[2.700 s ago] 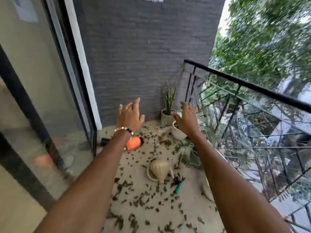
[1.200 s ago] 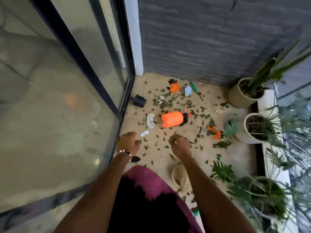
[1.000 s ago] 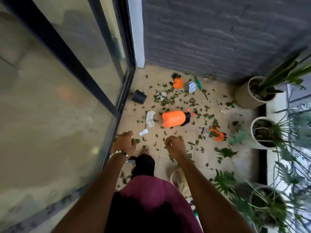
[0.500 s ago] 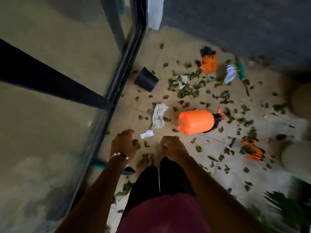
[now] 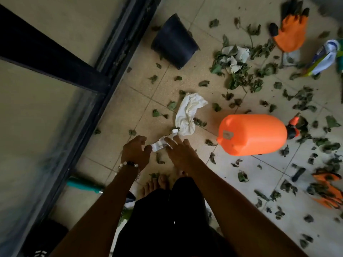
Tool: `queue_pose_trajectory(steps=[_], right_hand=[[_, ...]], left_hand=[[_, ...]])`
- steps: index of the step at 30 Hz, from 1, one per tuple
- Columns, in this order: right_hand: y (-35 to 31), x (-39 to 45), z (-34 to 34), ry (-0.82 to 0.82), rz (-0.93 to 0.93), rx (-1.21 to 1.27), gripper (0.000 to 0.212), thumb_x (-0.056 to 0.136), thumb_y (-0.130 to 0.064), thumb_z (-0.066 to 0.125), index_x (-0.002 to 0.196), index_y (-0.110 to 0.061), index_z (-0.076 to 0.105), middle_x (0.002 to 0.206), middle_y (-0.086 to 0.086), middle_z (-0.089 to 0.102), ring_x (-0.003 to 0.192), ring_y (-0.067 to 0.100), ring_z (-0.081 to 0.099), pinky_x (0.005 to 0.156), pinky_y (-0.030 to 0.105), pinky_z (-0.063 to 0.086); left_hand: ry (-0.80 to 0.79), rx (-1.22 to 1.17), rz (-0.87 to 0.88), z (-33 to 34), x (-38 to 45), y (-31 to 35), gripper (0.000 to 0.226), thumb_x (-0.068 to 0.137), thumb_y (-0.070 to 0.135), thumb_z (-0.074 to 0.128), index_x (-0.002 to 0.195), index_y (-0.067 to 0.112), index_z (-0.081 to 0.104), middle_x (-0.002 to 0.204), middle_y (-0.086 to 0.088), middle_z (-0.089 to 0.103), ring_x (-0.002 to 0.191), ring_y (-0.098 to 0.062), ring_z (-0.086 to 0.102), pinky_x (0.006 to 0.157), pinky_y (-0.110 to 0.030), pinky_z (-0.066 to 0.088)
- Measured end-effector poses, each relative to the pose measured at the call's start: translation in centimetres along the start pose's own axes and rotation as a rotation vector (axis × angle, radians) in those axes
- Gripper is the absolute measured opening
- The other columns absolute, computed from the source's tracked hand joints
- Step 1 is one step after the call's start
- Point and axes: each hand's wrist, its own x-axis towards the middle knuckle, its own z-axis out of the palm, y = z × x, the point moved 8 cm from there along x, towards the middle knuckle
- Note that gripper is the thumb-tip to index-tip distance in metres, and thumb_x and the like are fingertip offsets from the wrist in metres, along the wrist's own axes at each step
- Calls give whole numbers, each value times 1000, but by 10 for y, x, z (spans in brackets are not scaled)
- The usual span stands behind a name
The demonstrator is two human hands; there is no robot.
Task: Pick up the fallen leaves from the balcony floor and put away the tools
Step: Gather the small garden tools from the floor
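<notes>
Across the tiled balcony floor (image 5: 204,13), too many fallen leaves (image 5: 239,78) lie scattered to count. One orange sprayer (image 5: 252,135) lies mid-right, one black pot (image 5: 174,41) at top, two orange gloves (image 5: 289,32) at right. Low centre, both grips are wide: left hand (image 5: 136,152) and right hand (image 5: 179,152) flank one paper scrap (image 5: 158,144).
</notes>
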Motion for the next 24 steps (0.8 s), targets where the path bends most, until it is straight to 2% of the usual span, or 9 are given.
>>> queue_pose_trajectory(steps=[3, 6, 8, 10, 12, 14, 17, 21, 24], right_hand=[[3, 4, 1, -43, -20, 148, 37, 90, -6, 54, 126, 3, 56, 143, 15, 41, 127, 34, 41, 92, 46, 43], [18, 5, -15, -11, 65, 401, 36, 89, -8, 60, 123, 2, 57, 136, 15, 49, 124, 31, 42, 99, 40, 40], [28, 1, -40, 134, 159, 699, 27, 86, -7, 65, 112, 2, 66, 122, 16, 62, 116, 31, 53, 98, 33, 41], [28, -7, -63, 187, 146, 964, 21, 83, 0, 68, 103, 2, 71, 110, 16, 69, 103, 27, 64, 90, 26, 45], [23, -11, -73, 81, 116, 1145, 20, 82, 6, 64, 100, 1, 72, 103, 15, 72, 94, 20, 67, 86, 27, 50], [40, -11, -83, 160, 211, 1302, 18, 80, 11, 63, 93, 4, 73, 95, 15, 72, 83, 8, 66, 83, 29, 53], [96, -15, -89, 454, 541, 975, 13, 84, 0, 64, 91, -4, 74, 99, 11, 68, 89, 9, 59, 85, 30, 47], [110, 2, -37, -68, 672, 682, 34, 89, -32, 63, 122, -23, 61, 146, 7, 29, 133, 33, 24, 108, 39, 26], [108, 5, -42, -9, 705, 732, 43, 92, -34, 59, 129, -12, 53, 143, 8, 39, 133, 30, 23, 105, 44, 25]], left_hand=[[-27, -88, -98, 5, -6, 0, 37, 92, 24, 63, 126, 10, 59, 125, -8, 63, 115, -25, 58, 99, -28, 37], [-51, -150, -168, 6, -11, 8, 41, 94, 33, 60, 128, 10, 58, 132, -10, 59, 122, -27, 52, 102, -31, 35], [-114, -397, -287, 11, -13, 17, 49, 92, 45, 58, 132, 16, 55, 135, -7, 53, 123, -30, 50, 102, -39, 41], [-220, -763, -475, 25, -22, 28, 47, 89, 54, 58, 125, 24, 54, 121, -3, 57, 105, -28, 58, 83, -43, 52], [-235, -941, -506, 31, -23, 40, 28, 95, 40, 56, 110, 17, 61, 100, -5, 64, 86, -26, 65, 70, -40, 55], [-143, -1022, -489, 28, -14, 48, 24, 99, 17, 52, 109, -2, 62, 87, -11, 65, 80, -27, 65, 71, -40, 56], [2, -1191, -560, 20, -4, 52, 16, 97, -6, 45, 90, -8, 60, 75, -15, 57, 63, -20, 54, 56, -25, 53], [111, -1072, -425, 2, 13, 46, 22, 96, -9, 47, 112, -11, 62, 82, -17, 60, 59, -15, 51, 44, -12, 47], [86, -970, -375, -7, 18, 40, 28, 96, -6, 50, 122, -3, 61, 116, -22, 63, 73, -14, 63, 56, -16, 53]])
